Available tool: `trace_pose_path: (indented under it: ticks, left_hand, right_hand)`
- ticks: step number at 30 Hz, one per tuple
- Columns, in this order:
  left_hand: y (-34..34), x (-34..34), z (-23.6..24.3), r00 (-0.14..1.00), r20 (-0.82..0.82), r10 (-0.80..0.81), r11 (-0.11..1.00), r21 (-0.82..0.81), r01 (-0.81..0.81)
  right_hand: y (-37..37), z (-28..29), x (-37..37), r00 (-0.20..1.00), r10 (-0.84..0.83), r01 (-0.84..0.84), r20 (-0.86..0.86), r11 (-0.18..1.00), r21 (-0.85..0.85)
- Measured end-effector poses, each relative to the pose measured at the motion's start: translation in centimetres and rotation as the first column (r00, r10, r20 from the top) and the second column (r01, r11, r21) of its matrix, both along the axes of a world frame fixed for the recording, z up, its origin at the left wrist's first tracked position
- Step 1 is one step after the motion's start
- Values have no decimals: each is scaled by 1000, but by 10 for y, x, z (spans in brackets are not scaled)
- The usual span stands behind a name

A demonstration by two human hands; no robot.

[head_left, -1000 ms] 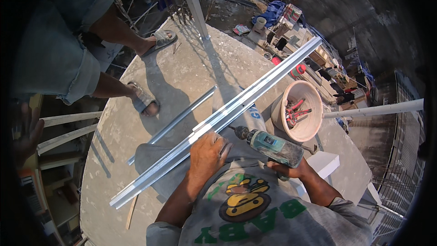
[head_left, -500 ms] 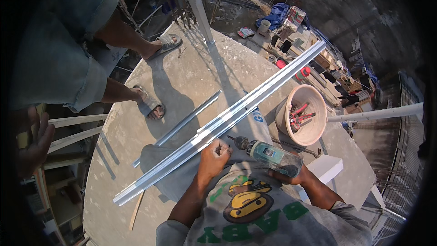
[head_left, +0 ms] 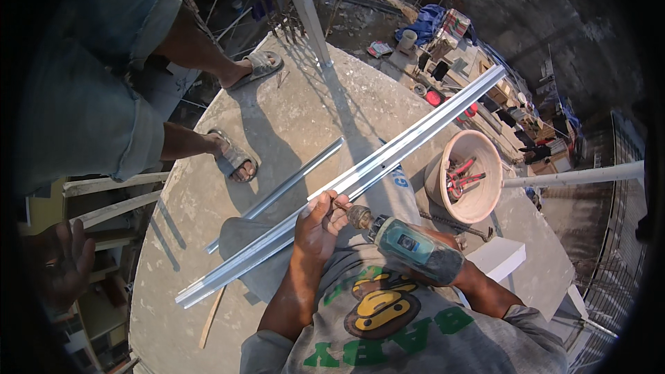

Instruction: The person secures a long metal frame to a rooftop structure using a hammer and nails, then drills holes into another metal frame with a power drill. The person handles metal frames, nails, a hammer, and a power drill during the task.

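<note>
My right hand [head_left: 460,241] is wrapped round the handle of a green and black cordless drill [head_left: 410,246], whose body hides most of the fingers. The drill points left, its bit meeting the fingertips of my left hand [head_left: 320,227]. Those fingers are pinched at the bit tip, against the near edge of a long silvery metal channel [head_left: 422,128]. Whatever small piece they hold is too small to make out. The channel slants across my lap from lower left to upper right. Beyond it, a shorter metal strip [head_left: 277,194] lies on the concrete.
A pinkish bucket [head_left: 490,159] with red-handled pliers [head_left: 463,180] stands at the right. Another person's sandalled foot [head_left: 235,159] and hand [head_left: 73,263] are at the left. A metal post [head_left: 305,17] rises at the far edge of the concrete slab [head_left: 166,305]; the ground lies lower.
My left hand has risen to the channel's edge, and the drill has shifted slightly so its bit now meets the fingertips. The whole view has shifted a little.
</note>
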State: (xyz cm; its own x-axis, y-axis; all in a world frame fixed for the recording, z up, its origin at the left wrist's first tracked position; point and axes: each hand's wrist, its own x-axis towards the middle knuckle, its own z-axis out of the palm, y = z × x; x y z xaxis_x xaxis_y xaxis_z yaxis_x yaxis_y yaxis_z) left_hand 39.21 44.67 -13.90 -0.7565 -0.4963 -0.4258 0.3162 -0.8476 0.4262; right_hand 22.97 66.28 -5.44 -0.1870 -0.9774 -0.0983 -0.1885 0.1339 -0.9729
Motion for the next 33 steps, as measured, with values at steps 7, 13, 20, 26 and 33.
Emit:
trace_pose_path:
  ticks: [7, 13, 20, 26, 33]
  left_hand:
    - [3, -3, -7, 1000, -21, 9, 998, 69, -7]
    - [4, -1, -12, 999, -33, 22, 994, 112, -19]
    - [5, 0, -5, 992, 114, 47, 997, 57, -54]
    - [-1, -4, -2, 975, 220, 9, 1000, -28, -3]
    - [-8, 3, 0, 960, 280, -21, 991, -121, 57]
  right_hand:
    - [-1, -7, 6, 998, -51, 50, 22, 999, 17]
    - [2, -14, 7, 998, -34, 33, -58, 999, -20]
    - [-5, -12, 7, 996, -24, 20, -90, 999, -45]
    - [-17, -12, 5, 925, 22, -99, -380, 977, -186]
    - [-26, -4, 11, 923, -5, -56, -385, 987, -147]
